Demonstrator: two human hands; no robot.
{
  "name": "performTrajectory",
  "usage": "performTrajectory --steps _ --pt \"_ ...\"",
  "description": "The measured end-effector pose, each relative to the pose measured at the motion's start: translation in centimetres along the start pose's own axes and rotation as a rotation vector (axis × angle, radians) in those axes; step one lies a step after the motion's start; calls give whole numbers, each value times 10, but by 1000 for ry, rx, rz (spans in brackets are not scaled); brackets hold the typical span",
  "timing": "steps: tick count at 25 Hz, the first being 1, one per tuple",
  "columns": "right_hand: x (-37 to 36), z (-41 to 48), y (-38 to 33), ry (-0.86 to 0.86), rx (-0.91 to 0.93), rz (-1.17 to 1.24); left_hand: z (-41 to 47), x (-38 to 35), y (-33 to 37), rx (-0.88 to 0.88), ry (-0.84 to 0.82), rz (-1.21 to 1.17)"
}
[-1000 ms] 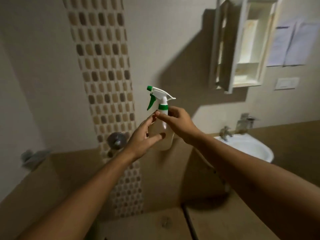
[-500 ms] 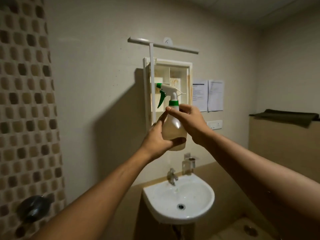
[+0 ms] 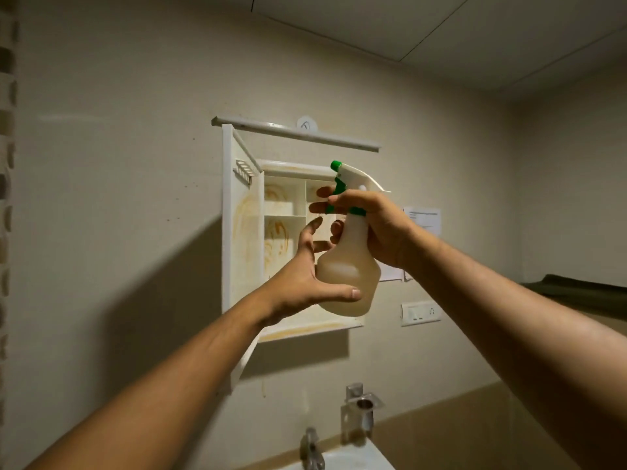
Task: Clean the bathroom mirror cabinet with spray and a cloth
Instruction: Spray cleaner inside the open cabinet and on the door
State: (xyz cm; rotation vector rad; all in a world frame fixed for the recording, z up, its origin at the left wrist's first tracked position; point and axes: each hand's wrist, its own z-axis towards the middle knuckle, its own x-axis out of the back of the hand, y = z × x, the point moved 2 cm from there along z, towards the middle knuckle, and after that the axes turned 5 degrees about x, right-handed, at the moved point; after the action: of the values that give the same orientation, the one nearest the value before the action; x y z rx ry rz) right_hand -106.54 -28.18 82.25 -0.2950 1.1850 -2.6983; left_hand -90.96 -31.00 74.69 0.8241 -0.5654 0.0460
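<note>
A translucent spray bottle with a white and green trigger head is held up in front of the white mirror cabinet. My right hand grips the bottle's neck, with two fingers over the green trigger. My left hand cups the bottle's body from the left, thumb pressed across its lower front. The cabinet's door stands open to the left; brownish smears mark the door's inside and the shelves. A dark cloth lies on a ledge at the right.
A white basin with a tap sits below the cabinet. A metal holder is fixed to the wall above it. A switch plate and papers are on the wall right of the cabinet. A light bar runs above.
The view has swung from the tiled wall up to the cabinet. The bottle rose in front of the open cabinet, and my right hand moved from the collar to the trigger.
</note>
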Motion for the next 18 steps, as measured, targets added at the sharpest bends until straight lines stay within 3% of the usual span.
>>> performTrajectory --steps 5,10,13,18 --pt "36 55 32 0 23 35 52 4 -12 37 22 128" --pt "51 112 80 127 66 63 66 31 0 40 292 543" --pt "62 145 111 111 55 153 62 49 18 22 430 859" --pt "62 176 138 32 5 314 54 65 42 9 812 1121"
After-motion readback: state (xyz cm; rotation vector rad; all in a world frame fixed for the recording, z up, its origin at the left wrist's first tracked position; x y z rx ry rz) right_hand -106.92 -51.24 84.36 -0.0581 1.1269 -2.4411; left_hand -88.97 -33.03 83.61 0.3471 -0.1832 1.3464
